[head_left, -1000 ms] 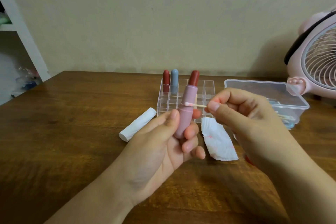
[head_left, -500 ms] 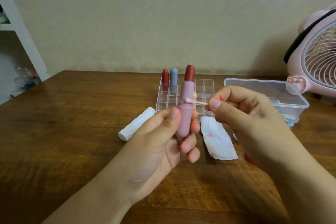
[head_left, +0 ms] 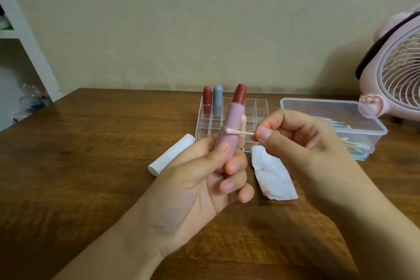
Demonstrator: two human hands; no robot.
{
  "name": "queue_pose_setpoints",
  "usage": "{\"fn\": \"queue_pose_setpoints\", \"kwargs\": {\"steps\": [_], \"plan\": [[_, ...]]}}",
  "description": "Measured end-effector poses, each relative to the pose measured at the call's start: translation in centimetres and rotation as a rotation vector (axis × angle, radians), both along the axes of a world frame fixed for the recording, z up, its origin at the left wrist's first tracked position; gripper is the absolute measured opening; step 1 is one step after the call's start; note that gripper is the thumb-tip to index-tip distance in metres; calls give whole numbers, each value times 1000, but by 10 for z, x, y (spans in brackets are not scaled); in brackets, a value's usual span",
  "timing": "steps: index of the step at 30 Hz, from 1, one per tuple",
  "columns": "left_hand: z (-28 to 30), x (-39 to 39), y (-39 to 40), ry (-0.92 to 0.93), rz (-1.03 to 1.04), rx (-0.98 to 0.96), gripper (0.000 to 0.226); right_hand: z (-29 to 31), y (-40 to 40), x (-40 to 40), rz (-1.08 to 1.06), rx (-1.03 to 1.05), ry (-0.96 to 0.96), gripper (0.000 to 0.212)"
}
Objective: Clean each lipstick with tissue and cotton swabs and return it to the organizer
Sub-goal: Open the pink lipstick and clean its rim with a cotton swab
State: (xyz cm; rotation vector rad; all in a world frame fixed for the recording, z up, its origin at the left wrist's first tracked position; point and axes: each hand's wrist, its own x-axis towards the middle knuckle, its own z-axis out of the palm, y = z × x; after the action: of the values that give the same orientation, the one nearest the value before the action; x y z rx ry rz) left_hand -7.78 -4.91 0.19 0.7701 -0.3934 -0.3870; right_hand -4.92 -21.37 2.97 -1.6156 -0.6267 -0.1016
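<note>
The left hand (head_left: 204,179) grips the pink lipstick (head_left: 229,129) upright above the surface (head_left: 91,166), in front of the organizer (head_left: 259,109). The right hand (head_left: 302,143) pinches a cotton swab (head_left: 238,132) (its tip touches the tube). The tissue (head_left: 272,177) lies beneath.

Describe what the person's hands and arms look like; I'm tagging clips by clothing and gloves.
Both forearms are bare as far as the frame shows: no sleeves, gloves, watch or bracelet. The left hand and right hand show no rings. The nails are short and look unpainted. The right hand's fingertips carry a reddish smear.
</note>
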Motion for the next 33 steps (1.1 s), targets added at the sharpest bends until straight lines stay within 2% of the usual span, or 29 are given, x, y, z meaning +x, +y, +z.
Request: {"fn": "queue_pose_setpoints", "kwargs": {"steps": [5,10,13,20,25,33], "plan": [[1,-1,-1,10,37,-2,23,-1,-4,3,-17,-6,-8,12],[-1,-2,-4,-107,153,231,30,-1,0,1,8,-36,-2,12],[0,0,-4,-94,159,228,30,1,-6,3,-51,-54,-22,13],[-1,0,-4,-101,161,244,31,0,-1,1,-42,-112,-49,21],[0,1,-5,4,123,98,30,2,-1,-1,-89,-140,-91,29],[1,0,-6,4,243,175,26,6,0,-5,-159,-112,-89,29]]}}
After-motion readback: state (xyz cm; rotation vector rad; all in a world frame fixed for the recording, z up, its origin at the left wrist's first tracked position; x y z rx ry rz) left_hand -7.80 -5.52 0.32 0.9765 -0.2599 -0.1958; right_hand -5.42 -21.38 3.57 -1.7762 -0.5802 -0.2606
